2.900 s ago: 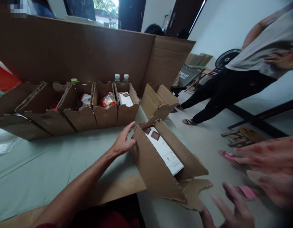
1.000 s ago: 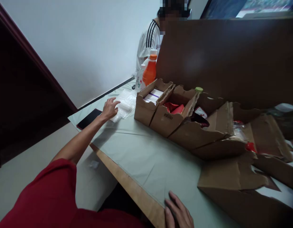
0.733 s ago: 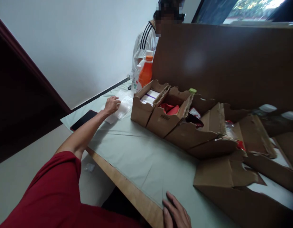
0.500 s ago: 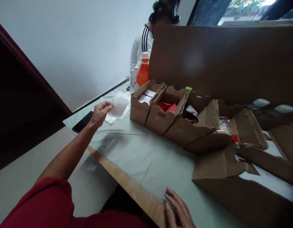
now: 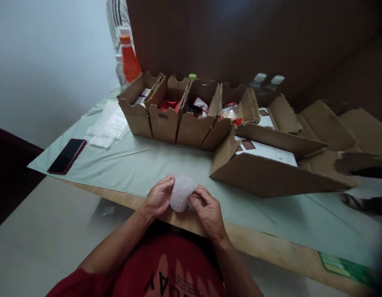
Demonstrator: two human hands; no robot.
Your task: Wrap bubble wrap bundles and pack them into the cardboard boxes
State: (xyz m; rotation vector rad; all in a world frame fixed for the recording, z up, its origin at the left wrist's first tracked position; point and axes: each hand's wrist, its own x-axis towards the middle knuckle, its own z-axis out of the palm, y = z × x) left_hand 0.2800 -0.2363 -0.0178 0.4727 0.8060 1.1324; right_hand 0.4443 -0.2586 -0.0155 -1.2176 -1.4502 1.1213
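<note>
Between both hands, above the table's front edge, is a small translucent bubble wrap bag [image 5: 182, 193], its sheet bowed outward. My left hand [image 5: 160, 195] pinches its left edge with thumb and fingers. On the opposite side my right hand [image 5: 207, 211] grips the bag's right edge, fingers closed. More bubble wrap bags [image 5: 108, 123] lie in a flat stack at the table's left, beside the row of cardboard bins. Closest to my right hand among the bins is a long cardboard bin [image 5: 271, 177] with a white box [image 5: 268, 153] inside.
Several cardboard bins [image 5: 164, 128] line the table's back, with red packets [image 5: 169, 106] in one. An orange bottle [image 5: 130, 62] stands behind the left end. A phone [image 5: 67, 156] lies at the left on the green cloth [image 5: 129, 165]. Part of a person's white striped sleeve [image 5: 118, 14] shows behind.
My left hand has brought a bubble wrap bag from the stack to the front middle. My right hand has left the table edge and now holds the bag too. The view has turned right.
</note>
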